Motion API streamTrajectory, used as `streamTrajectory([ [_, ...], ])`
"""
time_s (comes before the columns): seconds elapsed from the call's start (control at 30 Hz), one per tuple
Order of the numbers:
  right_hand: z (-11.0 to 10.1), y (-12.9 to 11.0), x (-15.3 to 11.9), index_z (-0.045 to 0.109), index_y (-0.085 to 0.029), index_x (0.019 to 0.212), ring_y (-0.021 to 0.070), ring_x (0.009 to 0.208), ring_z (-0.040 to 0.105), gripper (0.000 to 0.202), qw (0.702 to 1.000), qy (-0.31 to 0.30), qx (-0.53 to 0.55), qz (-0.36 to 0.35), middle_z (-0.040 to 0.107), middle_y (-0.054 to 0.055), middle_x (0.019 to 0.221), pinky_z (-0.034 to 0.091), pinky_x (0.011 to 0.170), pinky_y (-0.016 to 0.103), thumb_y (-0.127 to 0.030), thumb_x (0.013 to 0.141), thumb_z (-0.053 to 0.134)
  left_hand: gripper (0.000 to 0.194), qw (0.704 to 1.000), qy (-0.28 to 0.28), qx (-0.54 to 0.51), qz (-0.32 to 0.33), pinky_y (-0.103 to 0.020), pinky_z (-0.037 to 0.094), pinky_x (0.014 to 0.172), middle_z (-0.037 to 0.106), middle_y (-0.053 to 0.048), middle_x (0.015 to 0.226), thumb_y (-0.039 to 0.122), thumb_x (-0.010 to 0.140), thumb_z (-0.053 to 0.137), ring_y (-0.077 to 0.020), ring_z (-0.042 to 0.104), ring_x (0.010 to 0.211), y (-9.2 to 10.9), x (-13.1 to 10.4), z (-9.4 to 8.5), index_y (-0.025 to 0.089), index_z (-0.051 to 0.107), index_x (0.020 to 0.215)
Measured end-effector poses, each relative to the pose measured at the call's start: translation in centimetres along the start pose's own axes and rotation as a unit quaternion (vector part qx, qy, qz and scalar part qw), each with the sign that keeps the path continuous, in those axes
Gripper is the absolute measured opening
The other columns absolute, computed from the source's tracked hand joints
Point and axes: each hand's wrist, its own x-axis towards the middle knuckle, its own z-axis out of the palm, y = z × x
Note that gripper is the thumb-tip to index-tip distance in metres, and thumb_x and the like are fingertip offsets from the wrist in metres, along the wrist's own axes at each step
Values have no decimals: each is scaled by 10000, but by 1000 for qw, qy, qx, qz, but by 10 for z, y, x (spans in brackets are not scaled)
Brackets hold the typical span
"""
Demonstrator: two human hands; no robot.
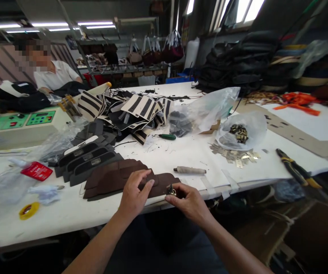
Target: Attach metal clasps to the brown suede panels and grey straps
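Note:
My right hand [191,201] pinches a small brass-coloured metal clasp [171,190] between thumb and fingers, above the table's front edge. To its left, my left hand [135,190] is open, thumb and fingers apart, at the near side of a fanned row of brown leather pieces [109,177]; I cannot tell whether it touches them. Dark pieces with small metal plates [86,156] lie overlapped behind the brown ones. A tool with a wrapped handle [191,170] rests beyond my right hand. Further off, a clear plastic bag [256,127] holds more brass clasps [239,133], with flat metal plates [239,158] scattered before it.
Pliers [295,167] lie at the table's right edge. A green-handled tool [167,136] sits near a heap of striped pieces [141,106]. On the left are a red-labelled bottle [39,171], yellow tape [29,210] and a machine [23,127]. A person [56,74] sits behind it.

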Motion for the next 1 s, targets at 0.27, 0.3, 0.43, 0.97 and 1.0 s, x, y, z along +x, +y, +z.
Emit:
streamTrajectory([
  [0.27,37,-22,-14,778,-253,1070,171,791,650,147,969,6,-163,-184,716,17,862,467,684,271,-272,926,761,421,948,-12,-250,-199,-258,616,598,779,-115,1077,402,800,865,-241,731,884,28,-70,-4,204,782,1163],
  [0.3,39,-25,-16,776,-255,1084,172,785,640,151,960,6,-196,-200,705,22,855,453,669,274,-273,936,750,421,942,0,-267,-202,-258,621,596,779,-113,1070,390,793,872,-241,732,890,29,-74,-6,201,781,1158],
  [0.43,46,-33,-23,768,-244,1098,177,752,612,159,928,27,-278,-247,668,34,813,429,653,293,-308,960,723,422,907,15,-360,-217,-288,638,644,777,-107,1033,343,787,869,-238,736,894,32,-82,-13,175,771,1162],
  [0.97,72,-38,-49,750,-285,1075,207,872,723,194,938,103,-113,-310,758,44,966,595,767,347,-193,904,762,273,753,63,-598,-267,-235,585,701,818,-89,1079,317,848,782,-175,761,868,36,-91,-15,185,778,1086],
  [1.0,73,-37,-50,746,-284,1071,208,877,724,191,941,105,-100,-305,759,44,968,598,770,347,-191,904,762,273,751,63,-600,-269,-236,586,701,820,-87,1070,317,847,781,-178,764,871,37,-91,-14,183,779,1086],
])
